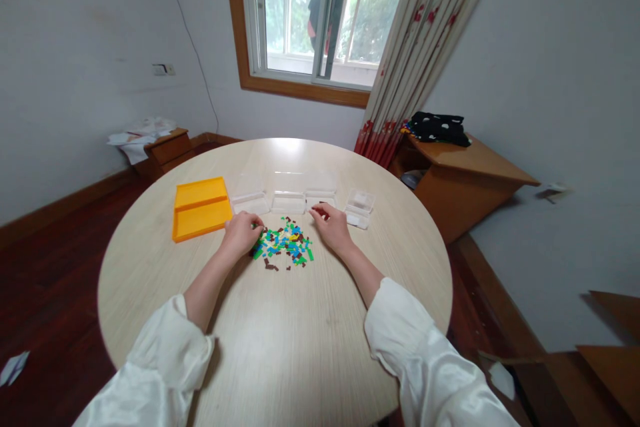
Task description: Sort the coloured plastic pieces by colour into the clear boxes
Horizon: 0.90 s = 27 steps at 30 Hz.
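Note:
A loose heap of small toy building bricks point(283, 243) in green, blue, brown, yellow and white lies on the table. At its left edge is my left hand point(243, 232), fingers curled together; whatever they pinch is hidden. My right hand point(331, 225) is closed in a pinch above the heap's right side, at the front of a clear plastic box point(314, 200). Something small and dark brown, like a brick, shows at its fingertips. Two more clear boxes, a middle one point(289, 203) and a left one point(251, 203), stand behind the heap with their lids raised.
An open yellow case point(201, 208) lies on the round table point(285, 340) at the left. A smaller clear box point(358, 217) stands right of my right hand. Beyond the table are a wooden cabinet point(465, 167) with black cloth point(440, 128) and a curtain point(420, 33).

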Motion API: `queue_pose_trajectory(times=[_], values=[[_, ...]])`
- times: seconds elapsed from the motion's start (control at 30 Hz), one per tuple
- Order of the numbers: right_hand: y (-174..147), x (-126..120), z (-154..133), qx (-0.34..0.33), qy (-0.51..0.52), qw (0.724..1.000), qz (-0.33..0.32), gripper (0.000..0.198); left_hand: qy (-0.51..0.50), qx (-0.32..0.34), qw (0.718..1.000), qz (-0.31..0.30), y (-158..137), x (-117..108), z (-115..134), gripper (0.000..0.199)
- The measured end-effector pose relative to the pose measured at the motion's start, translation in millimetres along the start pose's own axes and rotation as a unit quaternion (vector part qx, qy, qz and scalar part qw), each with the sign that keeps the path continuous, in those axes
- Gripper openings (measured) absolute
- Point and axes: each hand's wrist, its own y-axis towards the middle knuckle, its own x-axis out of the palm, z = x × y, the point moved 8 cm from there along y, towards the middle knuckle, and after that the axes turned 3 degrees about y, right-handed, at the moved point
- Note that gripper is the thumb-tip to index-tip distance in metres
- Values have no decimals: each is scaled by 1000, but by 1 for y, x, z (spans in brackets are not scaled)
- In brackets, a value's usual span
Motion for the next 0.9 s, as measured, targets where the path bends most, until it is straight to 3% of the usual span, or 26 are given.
queue_pose_trajectory(times=[0.27, 0.67, 0.9], values=[[-1, 5, 0, -8, -16, 1000, -23, 18, -6, 5, 1000, 5, 0, 4, 1, 17], [-5, 20, 10, 38, -5, 996, -83, 5, -42, 5, 999, -4, -1, 4, 4, 17], [-7, 30, -4, -25, -39, 993, -109, 6, -57, 23, 998, -5, -3, 6, 10, 17]])
